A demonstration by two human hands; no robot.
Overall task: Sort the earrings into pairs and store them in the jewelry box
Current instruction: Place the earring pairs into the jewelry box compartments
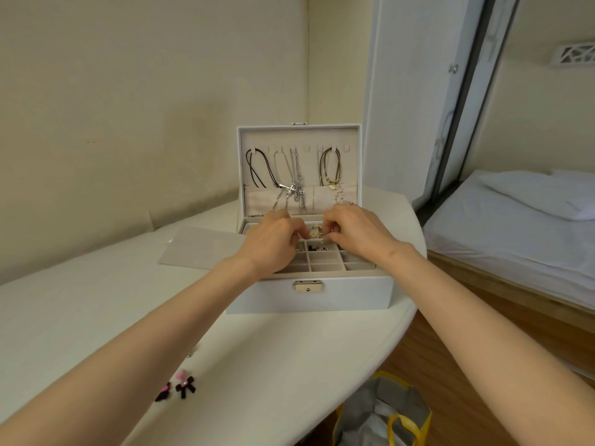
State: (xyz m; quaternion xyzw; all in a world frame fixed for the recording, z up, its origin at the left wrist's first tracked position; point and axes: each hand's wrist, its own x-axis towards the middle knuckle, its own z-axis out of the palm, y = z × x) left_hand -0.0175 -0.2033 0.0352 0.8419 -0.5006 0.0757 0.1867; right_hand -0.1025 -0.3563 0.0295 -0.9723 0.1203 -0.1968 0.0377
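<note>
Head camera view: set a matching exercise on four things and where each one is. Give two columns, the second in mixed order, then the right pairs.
Things
1. small gold-coloured earring
2. black and pink bow-shaped earrings
3. silver chain necklaces
4. grey bag with yellow handles

Places
A. hanging inside the lid of the open white jewelry box
B. down below the table's edge
C. lying on the white table
D. pinched between the left hand and right hand

Pairs: 1-D, 2-C, 3-A, 4-B

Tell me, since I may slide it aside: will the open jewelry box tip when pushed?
Probably not: the jewelry box has a wide, low base flat on the table. Its upright lid may wobble, and the hanging necklaces would likely swing.
</note>
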